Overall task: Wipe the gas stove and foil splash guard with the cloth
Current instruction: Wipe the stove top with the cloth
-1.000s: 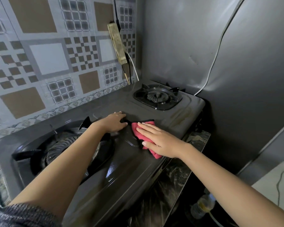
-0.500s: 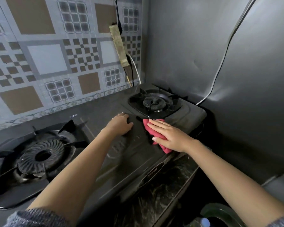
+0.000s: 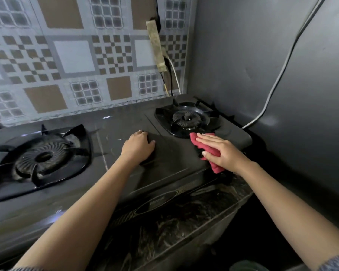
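Cloth (image 3: 216, 167): red, bunched, flat under your right hand (image 3: 221, 151), whose fingers are straight and together, pressing rather than gripping.
Position: front right of the gas stove (image 3: 172, 159), with the far corner touching the rim of the right burner (image 3: 188, 119).
Change: a second ago it lay mid-stove between the burners, and it has since travelled rightward.
Left hand (image 3: 139, 147): it followed along. Fingers loosely bent, tips resting on the centre panel, holding nothing.
Reading: the centre strip is probably covered, and you are now working the right end.
Outstanding: the left burner (image 3: 41, 155) surround and the foil splash guard (image 3: 262, 65), which the cloth does not touch.
Caution: the cloth could snag on the pan supports.
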Available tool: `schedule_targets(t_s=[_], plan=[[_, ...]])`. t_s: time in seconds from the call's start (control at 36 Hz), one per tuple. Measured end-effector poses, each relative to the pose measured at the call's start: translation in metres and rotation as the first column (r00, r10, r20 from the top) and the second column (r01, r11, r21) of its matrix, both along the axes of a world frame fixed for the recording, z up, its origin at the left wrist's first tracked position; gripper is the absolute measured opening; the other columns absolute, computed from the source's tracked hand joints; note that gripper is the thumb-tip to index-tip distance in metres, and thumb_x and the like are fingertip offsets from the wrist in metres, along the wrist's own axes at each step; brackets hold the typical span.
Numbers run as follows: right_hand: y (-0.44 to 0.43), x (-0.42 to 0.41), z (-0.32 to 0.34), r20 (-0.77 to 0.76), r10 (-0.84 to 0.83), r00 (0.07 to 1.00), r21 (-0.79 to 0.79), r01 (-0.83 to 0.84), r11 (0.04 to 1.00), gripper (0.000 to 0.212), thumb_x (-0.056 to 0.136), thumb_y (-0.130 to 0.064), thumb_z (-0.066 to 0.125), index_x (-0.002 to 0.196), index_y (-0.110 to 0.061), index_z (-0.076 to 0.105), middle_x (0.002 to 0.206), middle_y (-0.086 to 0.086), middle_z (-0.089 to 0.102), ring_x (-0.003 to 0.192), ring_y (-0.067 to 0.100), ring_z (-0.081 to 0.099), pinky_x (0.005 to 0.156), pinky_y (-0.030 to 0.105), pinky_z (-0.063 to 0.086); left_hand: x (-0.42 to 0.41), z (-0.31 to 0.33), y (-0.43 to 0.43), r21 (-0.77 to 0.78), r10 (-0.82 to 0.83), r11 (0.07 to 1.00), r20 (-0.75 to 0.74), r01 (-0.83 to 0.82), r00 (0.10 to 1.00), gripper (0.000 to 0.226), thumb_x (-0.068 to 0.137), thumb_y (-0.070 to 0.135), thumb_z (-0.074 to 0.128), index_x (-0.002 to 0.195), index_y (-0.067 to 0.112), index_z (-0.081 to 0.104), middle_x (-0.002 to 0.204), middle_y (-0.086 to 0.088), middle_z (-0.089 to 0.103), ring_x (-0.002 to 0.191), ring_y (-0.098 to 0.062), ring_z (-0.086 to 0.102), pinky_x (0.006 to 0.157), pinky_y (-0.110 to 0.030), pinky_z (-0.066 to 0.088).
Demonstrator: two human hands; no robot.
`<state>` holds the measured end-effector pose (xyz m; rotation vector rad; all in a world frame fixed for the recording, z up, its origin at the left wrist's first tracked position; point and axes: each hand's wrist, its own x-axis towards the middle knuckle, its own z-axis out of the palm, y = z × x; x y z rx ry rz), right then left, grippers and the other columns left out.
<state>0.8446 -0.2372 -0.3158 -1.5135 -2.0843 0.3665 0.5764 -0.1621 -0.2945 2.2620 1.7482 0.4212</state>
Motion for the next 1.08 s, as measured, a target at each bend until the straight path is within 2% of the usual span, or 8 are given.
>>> schedule_targets(t_s=[0.08,0.19,0.28,0.53,0.67,0.81,0.94,1.08], plan=[[-0.001,0.020,-0.001,0.013,-0.061,0.998,0.031,0.061,0.998,0.060,0.082,-0.049,0.049,0.136,-0.024,0.045,0.144,-0.013,0.038,0.137,0.002,0.030,0.117,0.035,0.024,0.003,0.001,-0.009,0.022,0.013,1.000,0.003,-0.013,1.000,0.036,0.091,0.033,0.048,0.113,0.006,0.056,0.123,-0.012,0.055,0.114,-0.032,0.050,0.091,-0.041,0.043],[0.001,0.033,0.001,0.035,-0.110,0.993,0.037,0.108,0.993,0.055,0.085,-0.040,0.053,0.136,-0.022,0.044,0.139,-0.016,0.037,0.137,0.006,0.032,0.116,0.038,0.025,0.003,0.003,-0.017,0.041,0.005,0.999,0.019,-0.006,1.000,0.031,0.091,0.029,0.049,0.108,0.005,0.058,0.115,-0.014,0.060,0.106,-0.032,0.054,0.082,-0.038,0.044],[0.002,0.036,0.001,0.066,-0.131,0.989,0.050,0.128,0.991,0.057,0.086,-0.044,0.045,0.137,-0.019,0.043,0.145,-0.008,0.039,0.138,0.008,0.031,0.117,0.036,0.024,0.005,0.006,-0.024,0.055,-0.005,0.998,0.013,0.004,1.000,0.029,0.090,0.026,0.050,0.108,0.006,0.060,0.113,-0.016,0.062,0.106,-0.034,0.055,0.080,-0.037,0.044],[0.001,0.028,-0.001,0.143,-0.245,0.959,0.015,0.245,0.969,0.054,0.097,-0.030,0.038,0.145,-0.006,0.026,0.154,0.007,0.025,0.143,0.017,0.018,0.117,0.028,0.011,0.005,0.008,-0.055,0.020,-0.123,0.992,0.003,0.123,0.992,0.038,0.092,0.028,0.050,0.125,0.011,0.054,0.127,-0.010,0.057,0.116,-0.030,0.052,0.093,-0.036,0.043],[0.005,0.009,0.007,0.115,-0.360,0.926,0.025,0.360,0.933,0.053,0.098,-0.038,0.031,0.137,-0.003,0.038,0.147,0.011,0.037,0.137,0.024,0.030,0.112,0.034,0.022,0.000,0.004,-0.080,0.080,-0.180,0.981,0.006,0.179,0.984,0.042,0.092,0.029,0.049,0.130,0.009,0.049,0.136,-0.007,0.051,0.124,-0.024,0.047,0.101,-0.032,0.038],[0.007,-0.007,-0.004,0.019,-0.502,0.865,0.170,0.492,0.854,0.045,0.097,-0.027,0.039,0.126,0.005,0.049,0.135,0.021,0.049,0.127,0.033,0.041,0.109,0.035,0.026,-0.013,-0.008,-0.104,0.188,-0.208,0.961,0.008,0.203,0.978,0.052,0.094,0.033,0.046,0.138,0.007,0.040,0.150,-0.006,0.034,0.140,-0.018,0.029,0.114,-0.026,0.022],[-0.003,-0.035,-0.014,-0.020,-0.573,0.820,0.219,0.562,0.797,0.069,0.088,-0.043,0.020,0.123,0.008,0.052,0.130,0.027,0.053,0.124,0.038,0.045,0.111,0.043,0.029,-0.040,-0.025,-0.130,0.325,-0.086,0.943,0.019,0.075,0.996,0.065,0.091,0.046,0.045,0.142,0.007,0.034,0.153,-0.008,0.027,0.144,-0.018,0.019,0.118,-0.028,0.010],[-0.017,-0.077,-0.016,0.002,-0.560,0.828,0.189,0.550,0.814,0.066,0.089,-0.042,0.021,0.127,0.005,0.050,0.135,0.024,0.049,0.129,0.036,0.041,0.112,0.042,0.025,-0.082,-0.036,-0.159,0.349,0.138,0.925,0.069,-0.154,0.988,0.085,0.084,0.063,0.042,0.145,0.007,0.025,0.157,-0.008,0.014,0.146,-0.016,0.006,0.116,-0.026,-0.003]])
